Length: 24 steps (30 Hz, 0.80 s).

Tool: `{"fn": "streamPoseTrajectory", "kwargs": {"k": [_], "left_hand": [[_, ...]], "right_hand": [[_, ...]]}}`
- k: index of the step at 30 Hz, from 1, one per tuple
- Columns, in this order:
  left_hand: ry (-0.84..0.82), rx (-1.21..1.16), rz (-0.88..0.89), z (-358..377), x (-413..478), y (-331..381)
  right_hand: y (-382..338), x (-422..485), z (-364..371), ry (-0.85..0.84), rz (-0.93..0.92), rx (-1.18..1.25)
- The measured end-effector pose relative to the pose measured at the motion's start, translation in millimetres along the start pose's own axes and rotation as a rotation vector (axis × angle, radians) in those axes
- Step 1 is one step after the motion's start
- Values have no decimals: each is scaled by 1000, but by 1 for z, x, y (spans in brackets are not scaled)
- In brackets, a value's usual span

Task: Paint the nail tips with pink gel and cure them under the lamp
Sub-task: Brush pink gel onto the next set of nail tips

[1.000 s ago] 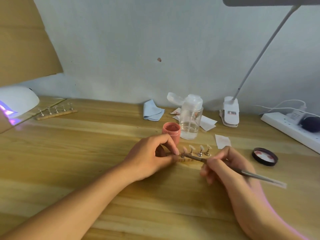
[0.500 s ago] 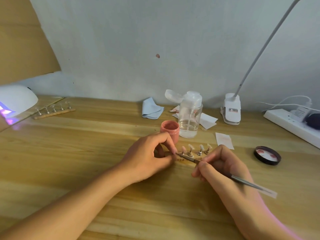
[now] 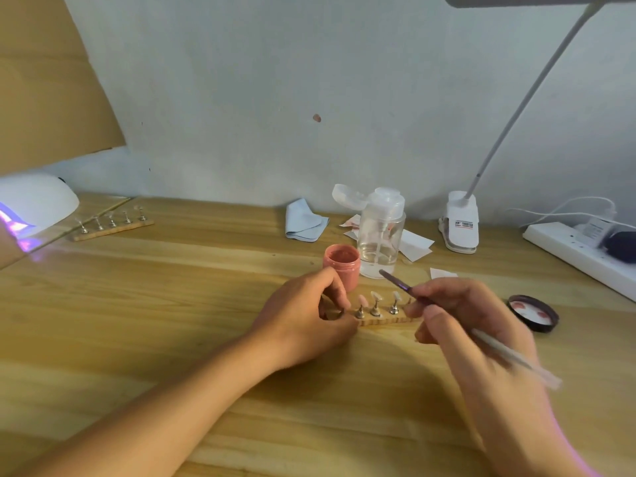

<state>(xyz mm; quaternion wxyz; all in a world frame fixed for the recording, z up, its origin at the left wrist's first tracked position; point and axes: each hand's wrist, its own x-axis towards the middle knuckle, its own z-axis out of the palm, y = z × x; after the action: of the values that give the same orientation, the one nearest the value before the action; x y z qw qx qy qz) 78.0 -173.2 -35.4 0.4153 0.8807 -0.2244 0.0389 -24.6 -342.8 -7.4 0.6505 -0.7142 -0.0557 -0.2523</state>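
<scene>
Head view puts the curing lamp (image 3: 34,201) at your far left, glowing violet at its mouth. A second strip of tips (image 3: 113,227) lies just beside it, probably parked there for its turn under the light.

Toward the middle, your left hand (image 3: 303,321) has its fingers curled round the left end of the wooden holder strip (image 3: 385,320). It pinches the strip against the table (image 3: 172,304) so the strip cannot skate under the brush.

The nail tips (image 3: 375,297) stand on small metal posts along that strip, angled up toward you. The one nearest your left fingers looks pink and the next two look pale, so I judge the coat is only begun.

The open pink gel jar (image 3: 342,266) sits just behind the strip, within a short reach for reloading. A clear pump bottle (image 3: 380,235) stands beside it.

Your right hand (image 3: 464,321) grips the brush (image 3: 395,281) like a pen. The bristle end is lifted clear of the tips and points toward the jar. That suggests a dip comes next, though the hand is blurred.

Further right, the jar lid (image 3: 533,313) lies inside-up, out of the way.
</scene>
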Motion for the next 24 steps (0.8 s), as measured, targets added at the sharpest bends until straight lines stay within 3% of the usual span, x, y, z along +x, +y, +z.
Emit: {"fn": "streamPoseTrajectory", "kwargs": {"k": [4, 7, 14, 18, 21, 24], "left_hand": [[44, 91, 66, 1, 0, -1], [50, 150, 116, 1, -1, -1], [-7, -2, 138, 3, 2, -5], [-21, -48, 138, 3, 3, -5], [-27, -62, 138, 3, 3, -6], [-12, -59, 115, 3, 2, -7]], "right_hand": [[-15, 24, 3, 9, 85, -47], [-16, 56, 11, -57, 140, -229], [-1, 99, 39, -157, 117, -649], [5, 102, 42, -181, 133, -760], [0, 93, 36, -98, 96, -635], [-5, 70, 22, 5, 101, -202]]}}
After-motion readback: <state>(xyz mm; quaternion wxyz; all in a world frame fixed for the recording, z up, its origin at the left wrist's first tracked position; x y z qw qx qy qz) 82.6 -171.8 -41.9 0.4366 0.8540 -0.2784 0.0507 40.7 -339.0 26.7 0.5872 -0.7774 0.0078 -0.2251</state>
